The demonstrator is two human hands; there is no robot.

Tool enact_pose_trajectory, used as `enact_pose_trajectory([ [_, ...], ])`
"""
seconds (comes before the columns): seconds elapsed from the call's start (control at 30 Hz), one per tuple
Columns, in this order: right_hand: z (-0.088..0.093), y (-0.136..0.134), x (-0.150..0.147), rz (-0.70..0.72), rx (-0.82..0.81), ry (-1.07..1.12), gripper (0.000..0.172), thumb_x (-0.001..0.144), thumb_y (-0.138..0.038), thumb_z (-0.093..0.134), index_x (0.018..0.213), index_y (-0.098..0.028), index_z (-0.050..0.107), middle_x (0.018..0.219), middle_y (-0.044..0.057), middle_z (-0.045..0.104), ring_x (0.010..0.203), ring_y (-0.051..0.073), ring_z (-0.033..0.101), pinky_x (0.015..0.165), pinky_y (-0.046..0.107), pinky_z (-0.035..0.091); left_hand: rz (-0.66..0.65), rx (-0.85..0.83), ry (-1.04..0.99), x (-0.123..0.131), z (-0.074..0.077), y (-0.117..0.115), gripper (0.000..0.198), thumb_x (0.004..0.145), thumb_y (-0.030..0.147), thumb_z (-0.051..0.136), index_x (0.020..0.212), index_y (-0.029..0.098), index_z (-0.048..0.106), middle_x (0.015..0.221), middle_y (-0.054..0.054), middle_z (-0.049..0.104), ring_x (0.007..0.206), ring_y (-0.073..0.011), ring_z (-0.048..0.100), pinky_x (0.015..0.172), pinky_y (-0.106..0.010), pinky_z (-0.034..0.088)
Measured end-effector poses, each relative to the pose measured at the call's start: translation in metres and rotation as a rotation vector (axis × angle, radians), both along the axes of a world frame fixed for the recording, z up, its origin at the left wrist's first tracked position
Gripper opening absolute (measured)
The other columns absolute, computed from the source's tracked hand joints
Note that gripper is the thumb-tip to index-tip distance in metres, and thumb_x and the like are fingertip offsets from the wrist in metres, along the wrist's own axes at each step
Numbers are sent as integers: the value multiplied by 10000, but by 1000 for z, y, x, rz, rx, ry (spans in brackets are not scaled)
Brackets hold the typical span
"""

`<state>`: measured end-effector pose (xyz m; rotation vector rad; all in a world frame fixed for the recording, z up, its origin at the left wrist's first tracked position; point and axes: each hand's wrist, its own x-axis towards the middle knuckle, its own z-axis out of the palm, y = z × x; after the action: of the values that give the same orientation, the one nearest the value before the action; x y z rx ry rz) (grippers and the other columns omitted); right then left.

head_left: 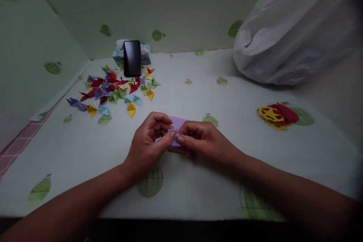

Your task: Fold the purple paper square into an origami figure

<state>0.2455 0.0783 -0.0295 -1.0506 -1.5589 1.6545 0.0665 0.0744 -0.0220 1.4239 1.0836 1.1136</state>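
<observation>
My left hand [149, 141] and right hand [202, 140] meet evenly at the purple paper [177, 123], fingers [166, 138] of both pinching its near fold, the rest lying away from me.

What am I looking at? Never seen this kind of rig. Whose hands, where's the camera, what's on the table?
No machine: one camera worn on a person's head looks down at their own bare hands. The left hand and right hand together pinch a small lilac paper over the table cover. Far left lies a pile of folded coloured paper pieces, a black phone standing upright behind it. At right sit red and yellow paper cut-outs and a white plastic bag.
</observation>
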Motion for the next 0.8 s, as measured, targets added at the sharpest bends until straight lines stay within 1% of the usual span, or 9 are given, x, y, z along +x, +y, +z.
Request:
enact_pose_trajectory([
  [0.17,1,-1,2,-5,122,-84,213,908,-292,541,729,-176,535,582,-29,538,526,102,474,506,229,366,-61,-63,-50,-2,-3,2,212,819,182,710,1001,195,603,793,23,644,717,-95,616,654,-184,506],
  [0.27,2,0,4,-10,213,-140,210,914,-269,516,724,-179,527,585,-28,534,545,106,467,532,235,355,-90,-116,-45,-3,-3,3,246,819,232,721,1048,186,643,806,1,679,736,-118,639,668,-212,523],
  [0.4,2,1,5,-12,316,-209,206,922,-243,508,728,-176,532,601,-28,525,573,107,452,556,238,332,-89,-159,54,-3,1,5,166,790,275,734,904,160,697,776,-20,693,696,-130,625,641,-232,511],
  [0.47,2,2,5,-4,349,-235,203,921,-233,512,729,-172,536,604,-30,518,579,106,445,562,239,323,-95,-162,99,-3,2,6,133,791,280,716,840,158,695,732,-14,675,662,-125,600,614,-229,489],
  [0.6,1,2,5,9,407,-272,193,909,-211,528,723,-164,550,617,-31,506,575,98,437,565,239,318,-114,-155,153,-2,4,6,119,787,277,691,785,159,675,688,-2,641,621,-114,557,572,-222,445],
  [0.7,1,2,5,30,395,-257,209,912,-213,519,710,-165,543,609,-26,514,560,98,447,553,237,331,-113,-167,159,-2,3,6,150,776,298,705,750,159,658,660,6,623,591,-109,542,553,-220,430],
  [0.8,1,2,5,57,247,-179,288,955,-281,475,693,-174,528,594,-14,541,541,106,487,531,235,367,-71,-165,147,-3,2,6,175,773,306,714,713,160,639,638,15,610,570,-102,529,541,-216,427],
])
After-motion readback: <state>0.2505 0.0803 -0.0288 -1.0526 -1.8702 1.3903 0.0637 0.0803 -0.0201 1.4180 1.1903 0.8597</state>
